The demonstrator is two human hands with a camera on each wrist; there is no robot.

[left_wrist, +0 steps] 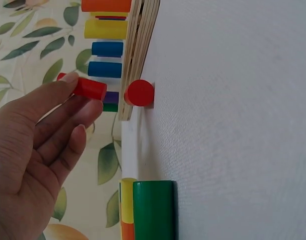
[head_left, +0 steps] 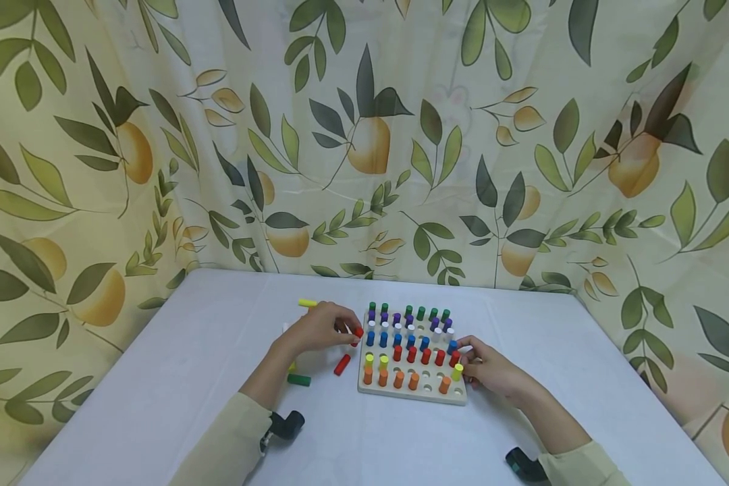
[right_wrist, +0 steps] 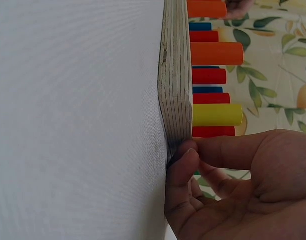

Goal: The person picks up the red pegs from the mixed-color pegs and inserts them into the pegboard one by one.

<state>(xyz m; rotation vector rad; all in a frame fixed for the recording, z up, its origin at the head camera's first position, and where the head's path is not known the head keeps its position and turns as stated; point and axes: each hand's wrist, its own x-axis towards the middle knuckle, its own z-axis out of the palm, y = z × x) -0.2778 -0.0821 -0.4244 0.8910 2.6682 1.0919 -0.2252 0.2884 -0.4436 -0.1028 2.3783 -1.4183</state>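
My left hand (head_left: 323, 328) pinches a red peg (left_wrist: 91, 89) between thumb and fingertips, just off the left side of the wooden pegboard (head_left: 410, 397). In the left wrist view the peg is tilted, clear of the board. Rows of green, purple, white, blue, red, yellow and orange pegs stand in the board, with some holes bare. At the board's right side, my right hand (head_left: 492, 368) grips its edge, with thumb and curled fingers at the corner in the right wrist view. A yellow peg (right_wrist: 216, 115) stands close by those fingers.
Left of the board, a loose red peg (head_left: 342, 364) and a green peg (head_left: 299, 381) lie on the white tablecloth (head_left: 176, 391). Another yellow peg (head_left: 307, 303) lies beyond the left hand, and more pegs are partly hidden by that arm. A leaf-patterned curtain (head_left: 364, 223) hangs behind the table.
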